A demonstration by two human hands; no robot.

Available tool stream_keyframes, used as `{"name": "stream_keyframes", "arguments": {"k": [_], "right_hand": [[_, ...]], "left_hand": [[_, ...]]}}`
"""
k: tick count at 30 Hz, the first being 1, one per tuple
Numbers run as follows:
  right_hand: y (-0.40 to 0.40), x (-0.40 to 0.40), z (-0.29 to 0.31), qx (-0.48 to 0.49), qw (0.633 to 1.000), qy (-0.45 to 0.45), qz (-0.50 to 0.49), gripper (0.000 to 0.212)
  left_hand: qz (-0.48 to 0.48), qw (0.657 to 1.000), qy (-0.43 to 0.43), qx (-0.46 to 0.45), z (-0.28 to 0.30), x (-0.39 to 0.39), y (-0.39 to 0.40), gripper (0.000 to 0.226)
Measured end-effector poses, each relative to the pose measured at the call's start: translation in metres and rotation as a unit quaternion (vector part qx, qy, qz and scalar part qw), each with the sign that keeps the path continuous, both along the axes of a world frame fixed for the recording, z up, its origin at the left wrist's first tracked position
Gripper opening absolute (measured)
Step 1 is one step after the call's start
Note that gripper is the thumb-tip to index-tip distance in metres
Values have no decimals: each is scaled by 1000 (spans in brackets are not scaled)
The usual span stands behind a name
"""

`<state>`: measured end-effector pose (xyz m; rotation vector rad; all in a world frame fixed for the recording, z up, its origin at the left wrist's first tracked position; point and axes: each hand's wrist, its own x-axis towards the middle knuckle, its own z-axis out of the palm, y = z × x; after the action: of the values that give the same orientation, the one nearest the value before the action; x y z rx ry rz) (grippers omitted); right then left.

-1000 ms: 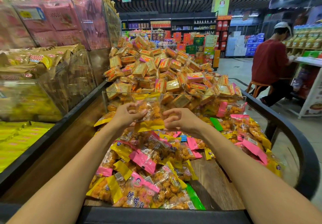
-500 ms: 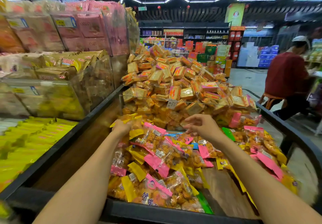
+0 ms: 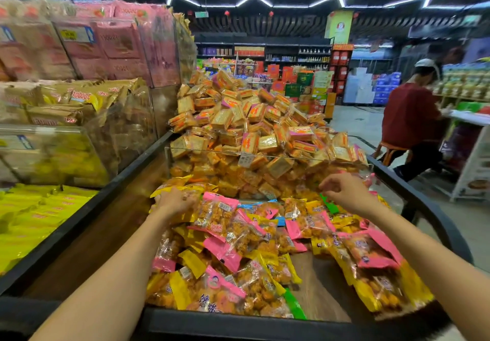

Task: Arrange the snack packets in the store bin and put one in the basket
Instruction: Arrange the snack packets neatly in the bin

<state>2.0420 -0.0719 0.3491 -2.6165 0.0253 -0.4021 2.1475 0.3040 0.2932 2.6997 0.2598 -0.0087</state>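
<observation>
A pile of clear snack packets (image 3: 265, 269) with pink and yellow ends lies in the store bin (image 3: 212, 323), which has a black rim and a wooden floor. My left hand (image 3: 176, 202) is at the pile's far left corner, with its fingers bent over a yellow-ended packet (image 3: 172, 184) lying against the bin's left wall. Over the far right of the pile my right hand (image 3: 342, 189) hovers with loosely curled fingers and holds nothing. No basket is in view.
A clear divider (image 3: 331, 160) fences off a tall heap of orange biscuit packs (image 3: 246, 128) behind the pile. Clear bins of yellow and pink goods (image 3: 79, 117) stand on the left. A person in a red top (image 3: 411, 117) sits at the right.
Both hands held one yellow-ended packet up over the pile. The left hand has carried it down to the pile's far left corner. The right hand has let go and moved right.
</observation>
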Motion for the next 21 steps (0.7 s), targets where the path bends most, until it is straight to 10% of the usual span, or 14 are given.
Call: {"name": "stream_keyframes", "arguments": {"k": [7,12,21], "right_hand": [[-69,-5,-43,-116,992,53,1,14],[-82,7,-44,-112,993,21,17,29],[-82,8,-45,-159,986,-4,46,18]], "left_hand": [[-154,970,-185,30,22,-19,-82,45],[-320,945,-57,27,6,10,-204,30],[-218,968,74,-102,-62,79,-308,38]]}}
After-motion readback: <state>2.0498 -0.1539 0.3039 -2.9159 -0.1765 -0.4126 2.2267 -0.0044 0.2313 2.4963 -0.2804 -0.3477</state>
